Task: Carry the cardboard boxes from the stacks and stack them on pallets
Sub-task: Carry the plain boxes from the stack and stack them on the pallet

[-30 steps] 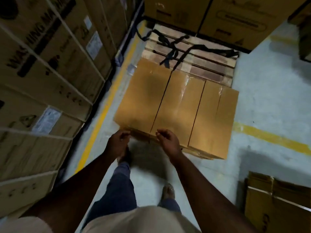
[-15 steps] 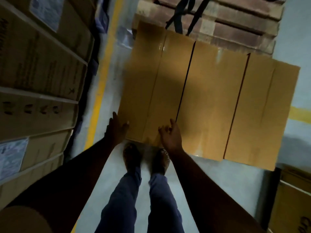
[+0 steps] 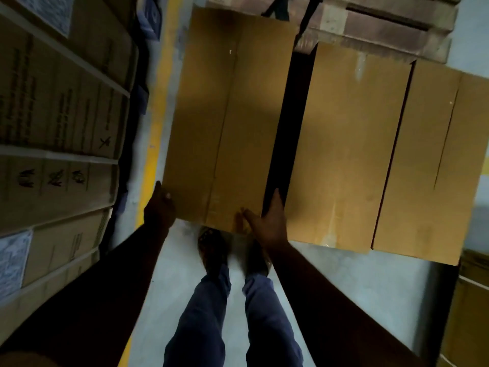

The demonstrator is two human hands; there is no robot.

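Note:
A plain brown cardboard box [image 3: 227, 115] is in front of me, its near end above my feet. My left hand [image 3: 158, 205] grips its near left corner with the thumb on top. My right hand [image 3: 270, 223] grips its near right corner, fingers reaching into the dark gap beside it. To the right of that gap, two more brown boxes [image 3: 344, 154] sit side by side on the wooden pallet [image 3: 383, 30].
Tall strapped cartons [image 3: 53, 102] form a wall on my left, beside a yellow floor line [image 3: 156, 128]. Black straps [image 3: 280, 9] lie on the pallet's bare slats. Another carton [image 3: 471, 300] stands at the right edge. My feet [image 3: 211, 247] are on grey concrete.
The leftmost box has come away from its neighbours, and a dark gap has opened on its right. My right hand's fingers now reach into that gap. The camera has tilted down and closer.

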